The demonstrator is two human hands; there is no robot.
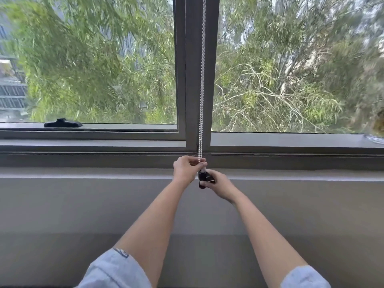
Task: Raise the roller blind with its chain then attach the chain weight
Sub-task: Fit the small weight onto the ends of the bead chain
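White plastic bead chain [201,80] hangs in a doubled line down the dark grey metal window mullion [193,59] and ends just below the lower edge of the window frame, where both hands meet it. No blind fabric shows anywhere over the glass, so the raising step looks finished, though the roller itself is out of view above the top edge. What remains, by my reading, is the weight.

The left hand [185,169] is closed in a narrow pinch on the chain's lower end, thumb and forefinger pressed together at the beads. Directly beneath it, touching, the right hand [218,182] is wrapped around the small black plastic chain weight [202,179], fingers curled over its right side and its left face exposed. Whether the chain loop is already seated inside the weight or only resting at its mouth cannot be told; the join is hidden between the fingers.

Room to work is generous: the plain grey wall [83,204] below the pale ledge [83,175] is bare on both sides of the arms, and nothing stands near the hands. A black window handle [62,123] lies on the left sill, well apart. The ledge edge just behind the knuckles is the only thing close enough to catch.
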